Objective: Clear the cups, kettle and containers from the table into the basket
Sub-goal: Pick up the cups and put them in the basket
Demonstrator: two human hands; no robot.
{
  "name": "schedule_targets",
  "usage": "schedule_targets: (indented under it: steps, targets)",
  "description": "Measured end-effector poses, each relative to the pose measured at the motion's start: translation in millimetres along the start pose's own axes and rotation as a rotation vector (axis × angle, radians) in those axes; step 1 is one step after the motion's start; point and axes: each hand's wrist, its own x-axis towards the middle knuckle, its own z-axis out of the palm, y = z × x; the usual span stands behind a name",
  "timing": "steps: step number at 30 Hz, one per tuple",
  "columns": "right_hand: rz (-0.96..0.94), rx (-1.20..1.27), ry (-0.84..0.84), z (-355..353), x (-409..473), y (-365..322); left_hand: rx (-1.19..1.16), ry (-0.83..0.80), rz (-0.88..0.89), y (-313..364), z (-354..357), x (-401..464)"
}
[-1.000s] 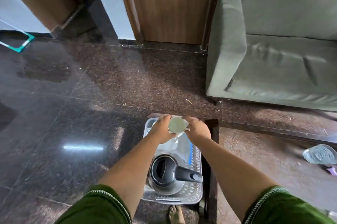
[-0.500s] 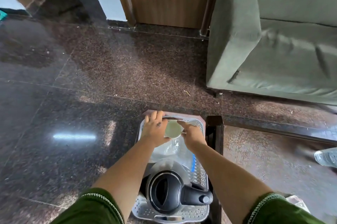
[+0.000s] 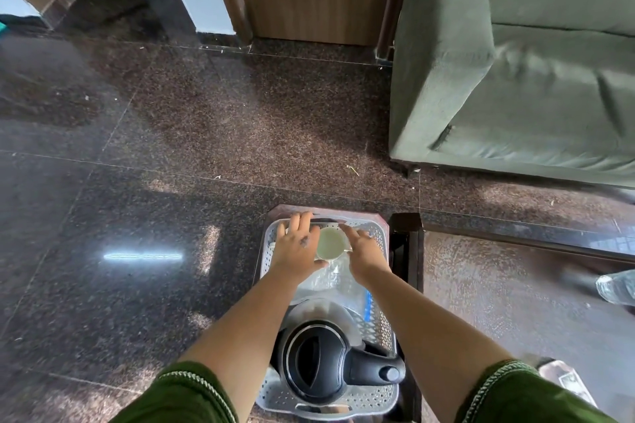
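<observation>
**Setting the cup down at the far end of the basket**

You are in the placing step. Both your hands are at the far end of the basket, with a pale cup between them. Your left hand lies alongside the cup's left side, its fingers stretched forward over the basket's far rim and the thumb tucked under the cup's near edge. Your right hand is against the cup's right side, fingers extended and loose, not curled round it. So both hands look open, steadying the cup more than gripping it; whether the cup already rests on the basket floor cannot be told from this view.

The kettle already sits in the near end of the basket, lid up, handle pointing right. Between kettle and cup lies something clear and crinkled, probably a plastic container, with a blue strip beside it.

The basket stands on a low stool or stand on the floor, just left of the dark frame of the tabletop. On the tabletop's right edge a clear, ridged container is partly in view, so the clearing seems unfinished.

Next, judge that the cup stands level and free of the crinkled plastic before you let go; a cup set half on that plastic may tip. Then draw both hands back without brushing the kettle's handle, and turn right for the container on the tabletop.
</observation>
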Motion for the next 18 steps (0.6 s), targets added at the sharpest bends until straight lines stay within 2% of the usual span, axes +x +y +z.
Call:
schedule_targets:
  steps: [5, 10, 14, 18]
  targets:
    - [0.030, 0.018, 0.037, -11, -13, -1, 0.015, -0.072, 0.001, 5, -11, -5]
    - [0.006, 0.083, 0.231, -33, -44, 8, -0.081, -0.092, -0.051, 23, -42, 0]
    - [0.065, 0.144, 0.390, -58, -79, 34, -0.130, -0.136, -0.031, 70, -73, 12]
    - [0.136, 0.191, 0.474, -85, -112, 76, -0.118, -0.188, 0.090, 139, -94, 13]
